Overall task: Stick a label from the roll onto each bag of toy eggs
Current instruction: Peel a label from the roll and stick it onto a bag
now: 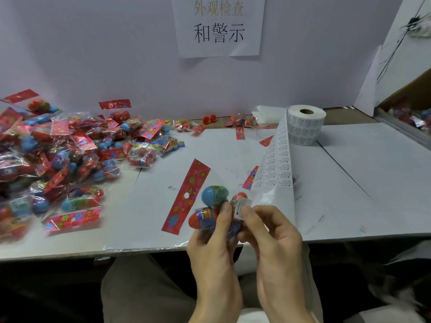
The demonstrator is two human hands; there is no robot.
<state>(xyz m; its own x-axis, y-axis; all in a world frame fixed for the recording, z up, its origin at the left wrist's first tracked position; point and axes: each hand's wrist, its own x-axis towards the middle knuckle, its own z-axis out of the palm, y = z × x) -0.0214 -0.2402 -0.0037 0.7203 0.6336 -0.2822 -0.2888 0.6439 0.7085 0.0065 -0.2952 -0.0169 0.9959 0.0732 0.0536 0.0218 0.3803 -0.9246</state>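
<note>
My left hand [213, 243] grips a clear bag of toy eggs [211, 207] above the table's front edge; its red flowered header card [186, 194] points up and left. Blue and red eggs show inside. My right hand [272, 238] pinches a small white label [241, 209] against the bag with thumb and forefinger. The label roll [304, 127] stands at the back right, and its strip of labels [277, 164] runs down toward my right hand.
A large pile of bagged eggs [58, 155] covers the left of the table. A few more bags [240, 121] and two loose red egg halves [208, 118] lie by the back wall. A cardboard box [410, 108] with bags stands far right.
</note>
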